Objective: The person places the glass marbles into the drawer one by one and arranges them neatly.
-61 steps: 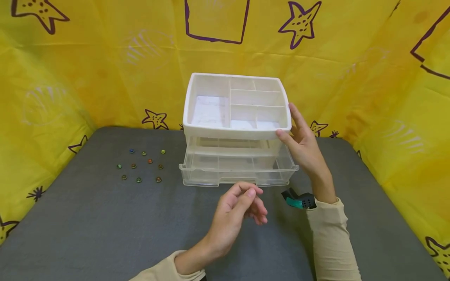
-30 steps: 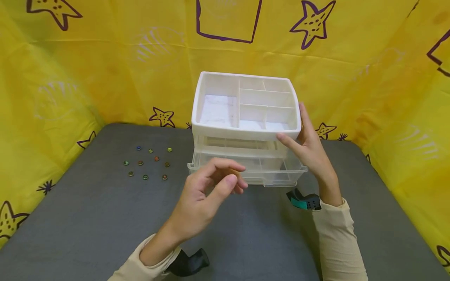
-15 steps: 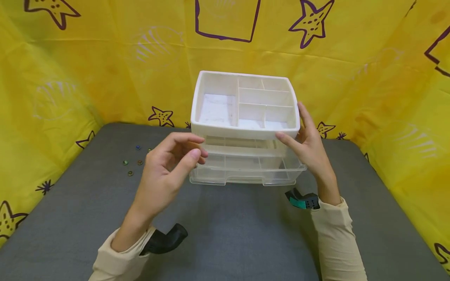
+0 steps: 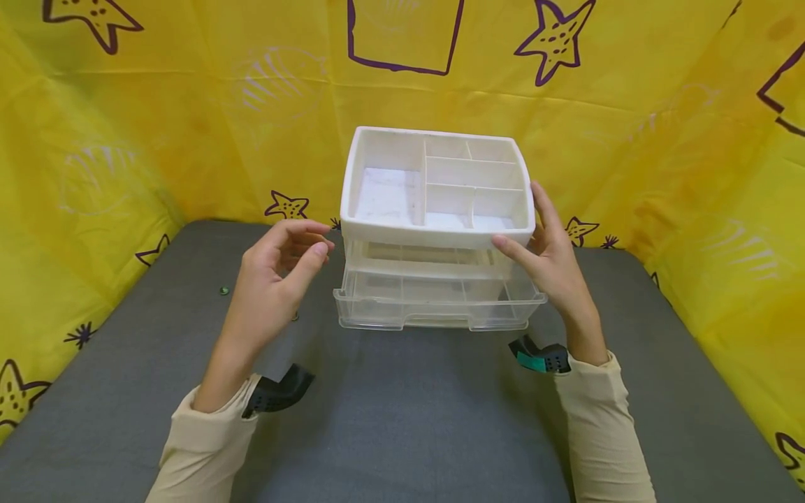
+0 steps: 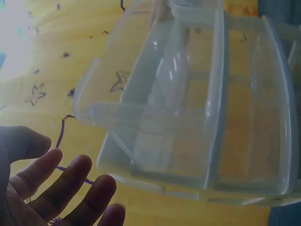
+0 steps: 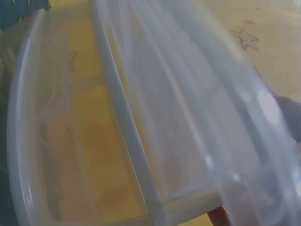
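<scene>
A white plastic drawer organizer [image 4: 437, 234] with a divided top tray stands on the grey table. Its clear drawer [image 4: 437, 314] juts out at the front. My right hand [image 4: 556, 269] grips the organizer's right side, thumb on the front of the top rim and fingers around the side. My left hand [image 4: 264, 286] hovers left of the organizer, its fingers loosely bent and nothing seen between them. In the left wrist view, the fingers [image 5: 80, 188] are apart from the plastic. A green glass marble [image 4: 224, 290] lies beyond the left hand, which hides most of the other marbles.
The grey table [image 4: 402, 419] spreads in front of the organizer. Yellow cloth [image 4: 251, 140] with drawn stars hangs behind it and along both sides. Black wrist mounts [image 4: 277, 391] sit at both sleeves.
My left hand has moved from the drawer's front to the left, over the marbles, covering most of them. My right hand keeps its grip on the organizer, and the drawer stays out.
</scene>
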The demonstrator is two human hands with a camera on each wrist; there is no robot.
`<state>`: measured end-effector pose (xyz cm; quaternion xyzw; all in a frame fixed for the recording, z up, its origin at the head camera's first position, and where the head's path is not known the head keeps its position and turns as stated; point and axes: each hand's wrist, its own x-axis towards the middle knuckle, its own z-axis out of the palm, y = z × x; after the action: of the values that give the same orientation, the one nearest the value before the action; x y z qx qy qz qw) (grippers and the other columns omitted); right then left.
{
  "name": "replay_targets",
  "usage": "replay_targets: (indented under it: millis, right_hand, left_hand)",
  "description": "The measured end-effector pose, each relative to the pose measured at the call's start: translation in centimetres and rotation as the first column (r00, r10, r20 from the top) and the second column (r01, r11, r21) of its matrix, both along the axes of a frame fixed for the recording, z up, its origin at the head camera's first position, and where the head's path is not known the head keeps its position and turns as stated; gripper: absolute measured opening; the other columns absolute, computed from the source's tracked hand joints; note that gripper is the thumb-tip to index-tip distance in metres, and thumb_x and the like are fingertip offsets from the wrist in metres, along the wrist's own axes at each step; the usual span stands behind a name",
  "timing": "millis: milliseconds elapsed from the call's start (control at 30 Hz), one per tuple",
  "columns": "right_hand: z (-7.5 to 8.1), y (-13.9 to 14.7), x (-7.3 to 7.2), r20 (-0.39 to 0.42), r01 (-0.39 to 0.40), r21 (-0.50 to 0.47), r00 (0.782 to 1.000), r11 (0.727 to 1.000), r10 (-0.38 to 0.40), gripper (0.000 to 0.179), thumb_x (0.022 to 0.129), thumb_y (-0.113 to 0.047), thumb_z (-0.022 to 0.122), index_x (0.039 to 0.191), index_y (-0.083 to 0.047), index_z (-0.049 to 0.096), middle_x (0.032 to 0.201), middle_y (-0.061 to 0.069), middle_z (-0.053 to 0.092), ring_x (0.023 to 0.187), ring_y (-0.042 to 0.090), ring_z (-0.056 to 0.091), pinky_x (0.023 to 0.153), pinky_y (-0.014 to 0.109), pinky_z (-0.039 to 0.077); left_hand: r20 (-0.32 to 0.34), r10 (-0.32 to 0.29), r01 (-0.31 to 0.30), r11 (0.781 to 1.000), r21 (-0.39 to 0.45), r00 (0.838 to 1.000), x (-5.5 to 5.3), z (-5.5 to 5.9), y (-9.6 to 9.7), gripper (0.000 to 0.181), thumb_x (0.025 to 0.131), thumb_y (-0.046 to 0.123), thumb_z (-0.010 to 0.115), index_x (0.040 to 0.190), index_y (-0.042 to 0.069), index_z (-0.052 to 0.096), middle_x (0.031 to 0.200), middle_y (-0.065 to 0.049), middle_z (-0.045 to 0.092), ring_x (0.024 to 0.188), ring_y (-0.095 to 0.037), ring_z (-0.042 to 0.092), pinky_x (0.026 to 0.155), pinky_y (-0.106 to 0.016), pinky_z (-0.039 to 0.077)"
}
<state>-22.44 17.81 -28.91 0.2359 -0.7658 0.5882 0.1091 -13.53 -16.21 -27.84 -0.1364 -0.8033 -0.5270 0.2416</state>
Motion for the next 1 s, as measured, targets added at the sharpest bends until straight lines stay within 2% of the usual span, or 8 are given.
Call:
replay_targets:
  millis: [133, 233, 333, 500, 700, 833, 1000]
  right_hand:
    - [0.0, 0.0, 0.0, 0.006, -0.013, -0.013, 1.0, 1.0, 0.013, 0.085, 0.091, -0.001, 0.066, 0.159, -0.023, 0.02, 0.159, 0.006, 0.028, 0.123, 0.034, 0.05, 0.088, 0.016, 0.053]
    - [0.1, 0.1, 0.0, 0.01, -0.014, -0.015, 1.0, 1.0, 0.014, 0.085, 0.092, 0.0, 0.066, 0.159, -0.022, 0.019, 0.159, 0.007, 0.027, 0.123, 0.034, 0.049, 0.089, 0.016, 0.052]
    - [0.1, 0.1, 0.0, 0.013, -0.008, -0.009, 1.0, 1.0, 0.008, 0.085, 0.092, -0.001, 0.066, 0.159, -0.023, 0.018, 0.16, 0.006, 0.027, 0.124, 0.035, 0.048, 0.09, 0.016, 0.052]
    - [0.0, 0.1, -0.1, 0.014, -0.014, -0.015, 1.0, 1.0, 0.014, 0.085, 0.092, -0.001, 0.066, 0.159, -0.023, 0.019, 0.161, 0.004, 0.025, 0.125, 0.037, 0.048, 0.089, 0.017, 0.053]
    - [0.0, 0.0, 0.0, 0.021, -0.023, -0.029, 1.0, 0.999, 0.023, 0.085, 0.092, 0.0, 0.066, 0.159, -0.022, 0.018, 0.162, 0.003, 0.022, 0.127, 0.039, 0.046, 0.088, 0.016, 0.053]
    - [0.0, 0.0, 0.1, 0.022, -0.021, -0.035, 1.0, 0.999, 0.022, 0.085, 0.092, 0.0, 0.066, 0.159, -0.022, 0.018, 0.162, 0.004, 0.023, 0.127, 0.04, 0.047, 0.089, 0.016, 0.053]
    - [0.1, 0.0, 0.1, 0.01, -0.011, -0.031, 1.0, 0.999, 0.011, 0.085, 0.091, 0.001, 0.066, 0.159, -0.021, 0.019, 0.161, 0.006, 0.025, 0.127, 0.039, 0.048, 0.09, 0.015, 0.052]
  left_hand:
    - [0.023, 0.043, -0.042, 0.997, -0.072, 0.999, -0.9, -0.8, -0.7, 0.023, 0.099, 0.017, 0.059, 0.12, 0.007, 0.063, 0.106, -0.006, 0.07, 0.09, -0.004, 0.063, 0.08, -0.018, 0.049]
    - [0.03, 0.075, -0.071, 0.99, -0.12, 0.997, -1.4, -1.3, -1.1, 0.025, 0.1, 0.019, 0.059, 0.122, 0.008, 0.063, 0.109, -0.009, 0.069, 0.092, 0.0, 0.061, 0.08, -0.018, 0.048]
    - [0.057, 0.082, -0.072, 0.986, -0.147, 0.995, -1.8, -1.6, -1.6, 0.025, 0.099, 0.021, 0.059, 0.121, 0.009, 0.063, 0.109, -0.008, 0.069, 0.091, 0.0, 0.06, 0.079, -0.018, 0.047]
    - [0.151, 0.057, -0.026, 0.98, -0.198, 0.987, -2.5, -2.3, -2.6, 0.026, 0.1, 0.025, 0.059, 0.121, 0.01, 0.063, 0.113, -0.008, 0.069, 0.097, -0.01, 0.061, 0.082, -0.021, 0.047]
    - [0.265, 0.056, 0.017, 0.964, -0.266, 0.963, -3.4, -3.4, -3.8, 0.029, 0.101, 0.029, 0.056, 0.122, 0.01, 0.062, 0.118, -0.01, 0.067, 0.1, -0.025, 0.064, 0.081, -0.028, 0.05]
    - [0.303, 0.054, 0.045, 0.949, -0.311, 0.952, -3.9, -4.0, -4.6, 0.028, 0.101, 0.027, 0.057, 0.121, 0.009, 0.061, 0.116, -0.012, 0.068, 0.097, -0.029, 0.067, 0.079, -0.032, 0.052]
    - [0.349, 0.025, 0.101, 0.936, -0.337, 0.937, -4.3, -4.6, -5.3, 0.028, 0.101, 0.024, 0.058, 0.122, 0.007, 0.06, 0.12, -0.014, 0.067, 0.106, -0.032, 0.065, 0.09, -0.045, 0.052]
